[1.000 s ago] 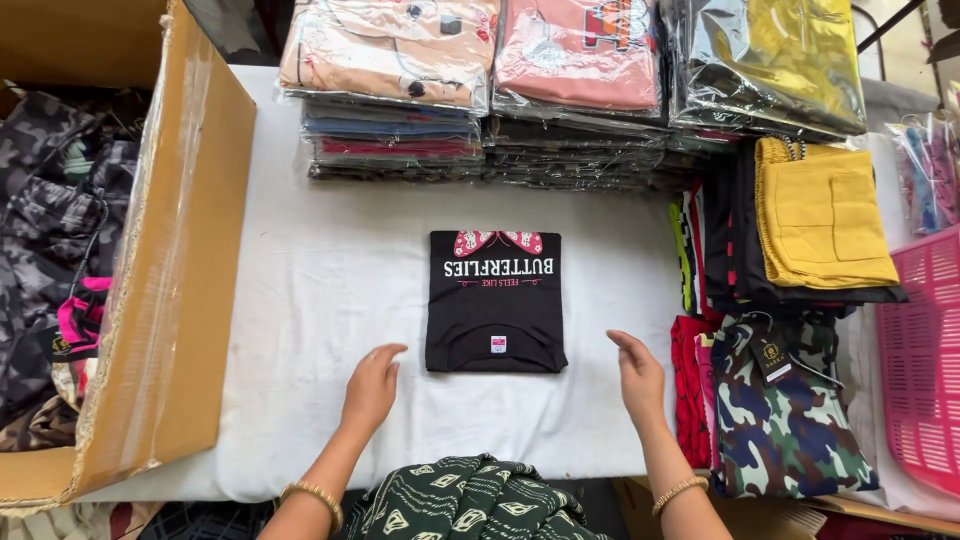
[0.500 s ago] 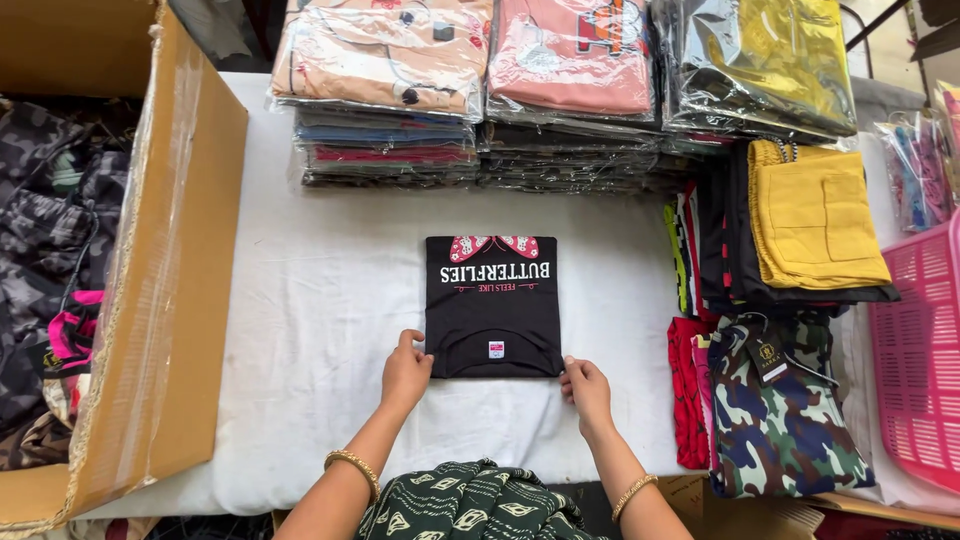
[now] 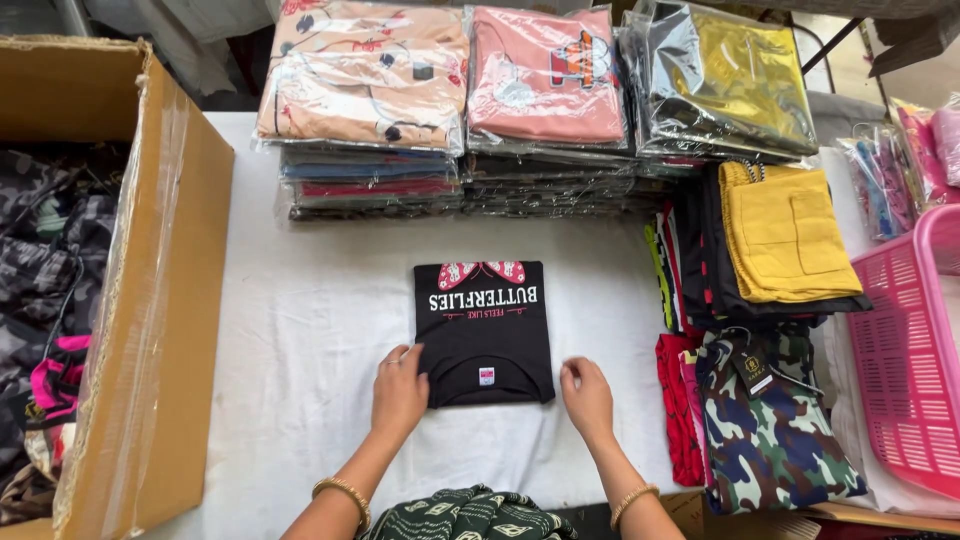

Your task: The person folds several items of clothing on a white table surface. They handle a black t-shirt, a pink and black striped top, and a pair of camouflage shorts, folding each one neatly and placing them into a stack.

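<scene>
At six o'clock, nearest the camera, a dark green patterned garment [image 3: 470, 515] is seen at the table's near edge, between two forearms with gold bangles. Just beyond it, the left hand [image 3: 398, 392] is laid on the near left corner of a folded black T-shirt [image 3: 484, 330], and the right hand [image 3: 587, 396] is set at its near right corner; the fingers seem curled onto the edge, though a true pinch cannot be made out. The shirt is spread flat on the white table cover [image 3: 310, 330], at the centre. At three o'clock, a camouflage garment [image 3: 775, 430] and folded yellow shorts [image 3: 785, 235] are stacked, with a pink basket [image 3: 905, 350] further right. At nine o'clock, a cardboard box [image 3: 165, 300] of clothes is stood. At twelve o'clock, bagged garment stacks [image 3: 450, 110] are ranged along the far edge
</scene>
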